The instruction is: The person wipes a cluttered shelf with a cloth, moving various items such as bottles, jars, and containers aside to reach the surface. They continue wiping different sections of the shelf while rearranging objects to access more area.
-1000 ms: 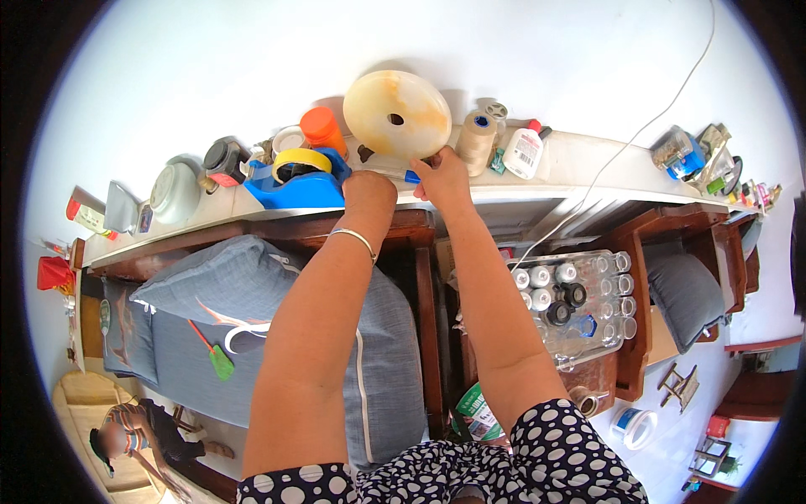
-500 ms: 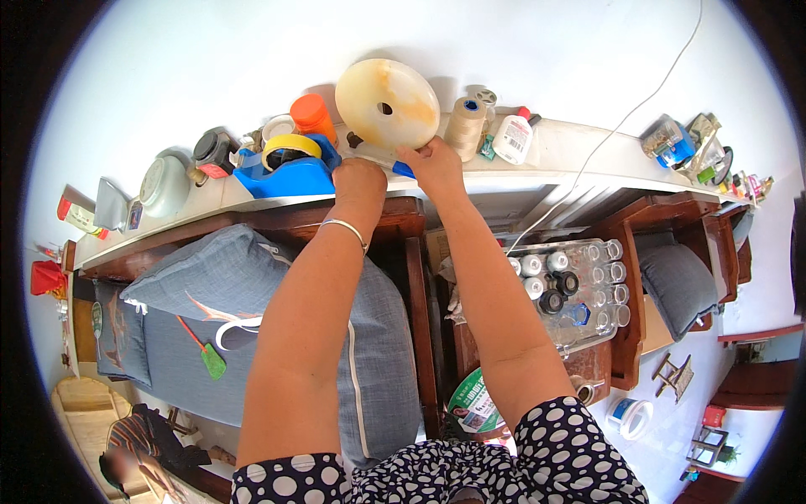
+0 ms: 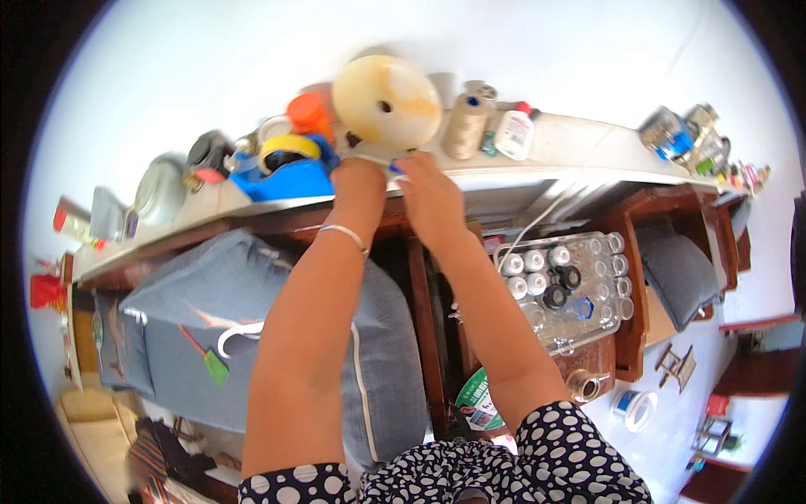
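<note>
Both my arms reach up to the white shelf. My left hand [image 3: 359, 181] is closed like a fist at the front edge, beside a blue tape dispenser [image 3: 290, 178] with a roll of yellow tape [image 3: 290, 151]. My right hand [image 3: 430, 191] is closed close beside it, its fingertips on a slim pale object with a blue end [image 3: 395, 167]. That object runs between both hands; its kind is blurred and partly hidden. Just behind stands a round cream stone-like disc [image 3: 399, 97] with a hole in its middle, leaning on the wall.
Right of my hands stand a thread cone [image 3: 464, 130] and a white bottle with a red cap [image 3: 515, 134]. An orange jar [image 3: 309, 115] is behind the dispenser. Below are a cushioned sofa [image 3: 382, 378] and a tray [image 3: 561, 343] of glasses and bottles. Someone sits at lower left.
My right hand has come closer to my left and dropped slightly, with the blue-ended object between them. The view has shifted a little.
</note>
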### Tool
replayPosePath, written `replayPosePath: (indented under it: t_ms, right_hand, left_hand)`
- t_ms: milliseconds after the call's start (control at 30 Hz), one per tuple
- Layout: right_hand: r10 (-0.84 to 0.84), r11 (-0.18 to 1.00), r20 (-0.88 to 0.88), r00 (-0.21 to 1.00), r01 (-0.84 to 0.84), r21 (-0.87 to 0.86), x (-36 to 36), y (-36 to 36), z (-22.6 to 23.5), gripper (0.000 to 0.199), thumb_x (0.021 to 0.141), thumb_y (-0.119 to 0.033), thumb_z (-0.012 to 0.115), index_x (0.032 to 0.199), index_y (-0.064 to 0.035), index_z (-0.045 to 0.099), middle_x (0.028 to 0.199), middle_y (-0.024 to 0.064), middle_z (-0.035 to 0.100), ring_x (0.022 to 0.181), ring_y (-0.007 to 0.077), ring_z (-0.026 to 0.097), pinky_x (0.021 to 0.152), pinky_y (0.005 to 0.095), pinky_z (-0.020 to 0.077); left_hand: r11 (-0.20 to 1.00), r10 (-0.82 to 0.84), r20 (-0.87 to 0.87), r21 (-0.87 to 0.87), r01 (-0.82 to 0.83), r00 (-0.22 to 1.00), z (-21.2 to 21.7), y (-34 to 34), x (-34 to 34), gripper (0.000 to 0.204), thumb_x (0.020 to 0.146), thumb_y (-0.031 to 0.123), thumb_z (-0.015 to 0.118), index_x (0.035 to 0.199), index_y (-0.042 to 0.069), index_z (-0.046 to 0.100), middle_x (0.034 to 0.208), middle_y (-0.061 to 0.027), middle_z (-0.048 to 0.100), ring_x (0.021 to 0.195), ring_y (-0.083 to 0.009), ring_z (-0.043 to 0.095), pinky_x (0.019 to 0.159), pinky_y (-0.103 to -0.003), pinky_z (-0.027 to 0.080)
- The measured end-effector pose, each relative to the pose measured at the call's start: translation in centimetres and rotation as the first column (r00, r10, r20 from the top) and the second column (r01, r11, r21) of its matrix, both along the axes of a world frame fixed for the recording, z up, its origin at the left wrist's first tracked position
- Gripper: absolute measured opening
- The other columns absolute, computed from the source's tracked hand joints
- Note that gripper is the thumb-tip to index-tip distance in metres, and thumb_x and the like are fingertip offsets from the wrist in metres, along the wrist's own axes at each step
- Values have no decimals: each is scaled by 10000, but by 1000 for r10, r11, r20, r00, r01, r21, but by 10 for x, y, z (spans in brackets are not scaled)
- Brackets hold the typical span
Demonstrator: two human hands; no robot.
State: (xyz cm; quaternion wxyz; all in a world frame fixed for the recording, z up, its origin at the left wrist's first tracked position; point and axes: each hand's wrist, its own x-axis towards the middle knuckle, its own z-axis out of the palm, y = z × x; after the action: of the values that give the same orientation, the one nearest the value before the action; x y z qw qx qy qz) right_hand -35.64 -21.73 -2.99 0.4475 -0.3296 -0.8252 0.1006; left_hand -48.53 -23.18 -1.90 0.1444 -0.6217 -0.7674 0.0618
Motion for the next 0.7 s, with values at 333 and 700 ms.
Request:
replayPosePath:
  t_ms: [333, 700]
  right_hand:
    - [-40, 997, 390, 920, 9, 81, -12, 14, 18, 80, 727, -88, 566, 804, -70, 557, 838, 107, 551, 683, 258, 613, 575, 353, 491]
    - [-8, 993, 48, 999, 14, -119, 48, 1, 30, 153, 764, -56, 584, 913, -63, 550, 902, 113, 544, 735, 306, 593, 624, 374, 483]
  left_hand:
    - [988, -79, -143, 119, 97, 987, -12, -4, -8, 109, 796, 135, 565, 723, 134, 646, 764, -43, 640, 737, -198, 649, 569, -301, 533]
    - [998, -55, -258, 8, 59, 965, -7, -8, -7, 84, 815, 146, 551, 786, 118, 624, 801, -47, 619, 770, -181, 636, 583, -289, 537]
